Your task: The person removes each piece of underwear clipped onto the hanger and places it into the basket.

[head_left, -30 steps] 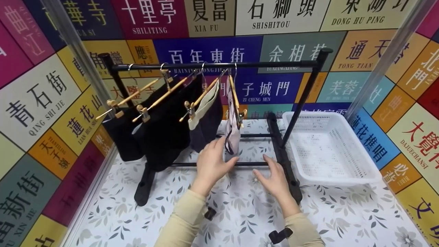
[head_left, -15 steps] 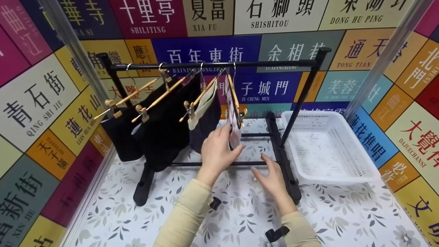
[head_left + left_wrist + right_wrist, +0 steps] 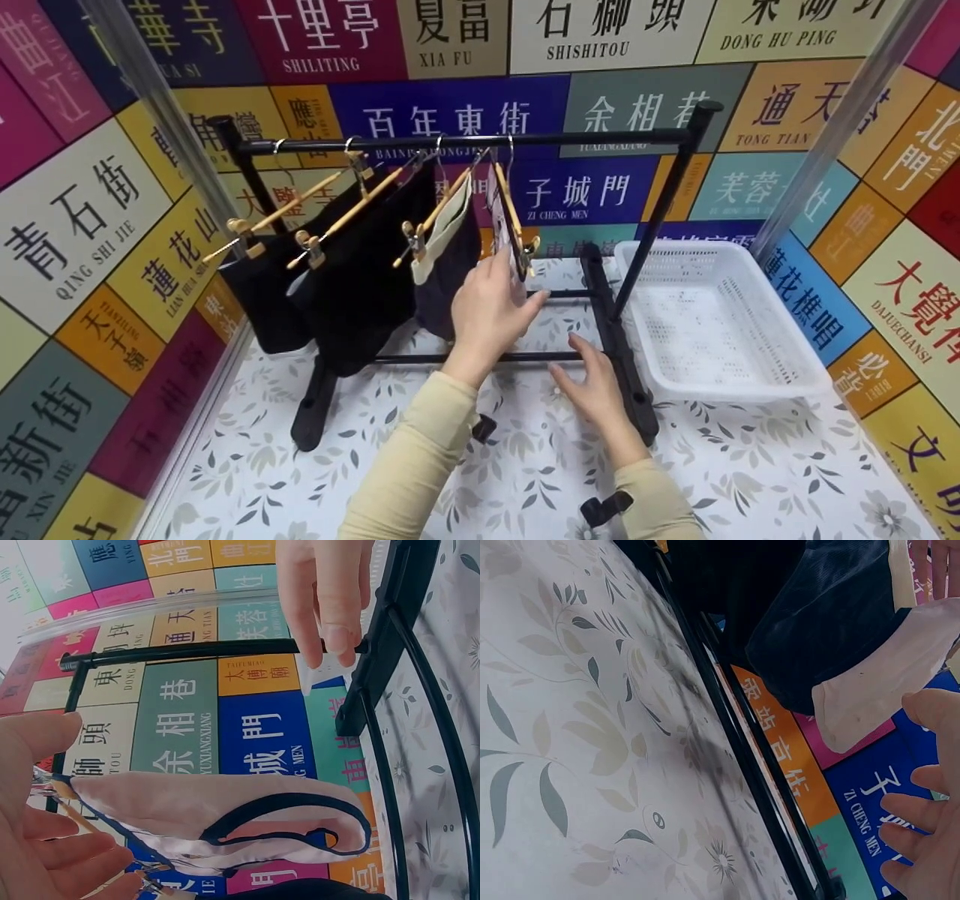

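Observation:
A pair of pale pink briefs (image 3: 300, 799) with navy trim hangs from the rightmost wooden clip hanger (image 3: 510, 201). My left hand (image 3: 489, 307) is raised at the briefs in the head view, covering their lower part. In the left wrist view that hand (image 3: 52, 825) has its fingers loosely extended beside the clipped end, thumb apart. Low and to the right, my right hand (image 3: 598, 386) hovers by the rack's lower bar, thumb and fingers spread around nothing. The right wrist view has the same hand (image 3: 926, 817) near the briefs (image 3: 885, 679).
Left of the briefs, a dark garment with a cream waistband (image 3: 450, 277) and black garments (image 3: 367, 292) hang on clip hangers. The black rack (image 3: 585, 139) stands on a leaf-patterned tabletop (image 3: 540, 465). A white plastic basket (image 3: 742, 391) sits to its right.
My left hand has risen and shifted slightly right, from below the briefs up to their middle and the hanger's clip. The right hand has barely moved.

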Tool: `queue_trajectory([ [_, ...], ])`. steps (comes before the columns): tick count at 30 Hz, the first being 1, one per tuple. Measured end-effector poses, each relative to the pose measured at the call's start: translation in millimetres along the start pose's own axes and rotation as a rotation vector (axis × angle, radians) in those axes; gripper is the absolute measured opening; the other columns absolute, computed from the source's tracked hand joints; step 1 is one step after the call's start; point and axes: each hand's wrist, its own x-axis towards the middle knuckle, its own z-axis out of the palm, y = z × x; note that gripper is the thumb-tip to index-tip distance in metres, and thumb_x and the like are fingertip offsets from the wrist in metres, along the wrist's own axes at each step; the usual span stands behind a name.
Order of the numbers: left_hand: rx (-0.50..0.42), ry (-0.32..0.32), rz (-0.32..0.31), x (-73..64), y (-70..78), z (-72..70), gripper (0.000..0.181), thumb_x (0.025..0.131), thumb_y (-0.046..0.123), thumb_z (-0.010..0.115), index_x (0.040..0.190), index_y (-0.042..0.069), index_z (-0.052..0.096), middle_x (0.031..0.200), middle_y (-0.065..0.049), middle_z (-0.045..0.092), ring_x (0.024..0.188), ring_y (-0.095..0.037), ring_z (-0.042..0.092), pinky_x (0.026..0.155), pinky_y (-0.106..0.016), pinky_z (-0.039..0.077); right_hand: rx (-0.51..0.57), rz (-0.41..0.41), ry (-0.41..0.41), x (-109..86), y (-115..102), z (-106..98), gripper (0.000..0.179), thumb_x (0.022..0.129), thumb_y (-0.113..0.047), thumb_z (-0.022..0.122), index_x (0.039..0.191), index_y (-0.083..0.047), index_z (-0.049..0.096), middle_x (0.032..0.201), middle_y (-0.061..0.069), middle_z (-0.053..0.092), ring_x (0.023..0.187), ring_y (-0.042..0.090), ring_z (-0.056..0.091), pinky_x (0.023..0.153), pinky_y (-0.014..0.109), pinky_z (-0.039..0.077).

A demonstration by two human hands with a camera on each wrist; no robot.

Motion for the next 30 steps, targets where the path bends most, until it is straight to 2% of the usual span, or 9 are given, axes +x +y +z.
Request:
queue_trajectory([
  [4, -0.014, 0.025, -0.010, 3.6, -0.8, 4.0, 0.063, 0.080, 0.044, 0.079, 0.126, 0.006, 0.058, 0.100, -0.006, 0.066, 0.085, -0.025, 0.063, 0.069, -0.040, 0.053, -0.014, 0.001, -0.007, 2.4, -1.0, 0.2, 0.060, 0.087, -0.021, 0.075, 0.136, 0.003, 0.053, 0.126, 0.023, 0.062, 0.119, 0.044, 0.053, 0.103, 0.056, 0.037],
  [7, -0.039, 0.056, -0.008, 6.1, -2.5, 6.8, 0.048, 0.084, 0.037, 0.077, 0.118, 0.008, 0.060, 0.092, -0.004, 0.063, 0.080, -0.025, 0.062, 0.064, -0.041, 0.051, -0.020, 0.006, -0.017, 4.8, -3.4, 0.1, 0.061, 0.087, -0.022, 0.075, 0.138, 0.002, 0.051, 0.128, 0.023, 0.061, 0.121, 0.044, 0.052, 0.104, 0.056, 0.036],
  [9, -0.052, 0.075, -0.003, 6.6, -4.3, 8.1, 0.044, 0.085, 0.033, 0.075, 0.118, 0.008, 0.061, 0.093, -0.005, 0.064, 0.081, -0.025, 0.063, 0.065, -0.042, 0.051, -0.021, 0.012, -0.026, 6.0, -4.7, -0.6, 0.062, 0.087, -0.023, 0.075, 0.139, 0.002, 0.051, 0.129, 0.022, 0.060, 0.122, 0.043, 0.051, 0.105, 0.055, 0.035],
  [14, -0.069, 0.108, -0.006, 6.6, -8.2, 10.6, 0.041, 0.088, 0.026, 0.073, 0.123, 0.007, 0.062, 0.102, -0.008, 0.068, 0.085, -0.028, 0.066, 0.068, -0.043, 0.053, -0.018, 0.012, -0.048, 8.7, -4.1, -2.9, 0.062, 0.088, -0.024, 0.073, 0.140, 0.003, 0.050, 0.132, 0.023, 0.059, 0.124, 0.042, 0.051, 0.107, 0.055, 0.034],
  [17, -0.079, 0.130, -0.012, 7.6, -10.5, 10.5, 0.038, 0.088, 0.022, 0.071, 0.121, 0.006, 0.064, 0.101, -0.009, 0.070, 0.084, -0.029, 0.067, 0.069, -0.043, 0.054, -0.010, 0.006, -0.055, 10.6, -3.6, -4.5, 0.062, 0.089, -0.023, 0.073, 0.139, 0.004, 0.050, 0.132, 0.024, 0.058, 0.124, 0.043, 0.051, 0.107, 0.055, 0.034],
  [24, -0.110, 0.212, 0.000, 10.1, -16.9, 6.0, 0.032, 0.084, 0.010, 0.071, 0.113, 0.001, 0.063, 0.093, -0.012, 0.071, 0.079, -0.032, 0.069, 0.069, -0.045, 0.053, -0.016, -0.024, -0.061, 18.1, -5.4, -8.3, 0.060, 0.089, -0.020, 0.073, 0.139, 0.005, 0.049, 0.130, 0.024, 0.059, 0.121, 0.044, 0.052, 0.103, 0.056, 0.037],
  [30, -0.158, 0.240, -0.046, 11.9, -20.0, 1.0, 0.027, 0.087, 0.010, 0.070, 0.110, 0.001, 0.061, 0.082, -0.014, 0.070, 0.070, -0.035, 0.067, 0.060, -0.049, 0.050, -0.030, -0.028, -0.066, 26.6, -9.5, -13.8, 0.063, 0.088, -0.018, 0.074, 0.140, 0.005, 0.047, 0.129, 0.023, 0.059, 0.121, 0.044, 0.051, 0.104, 0.056, 0.036],
])
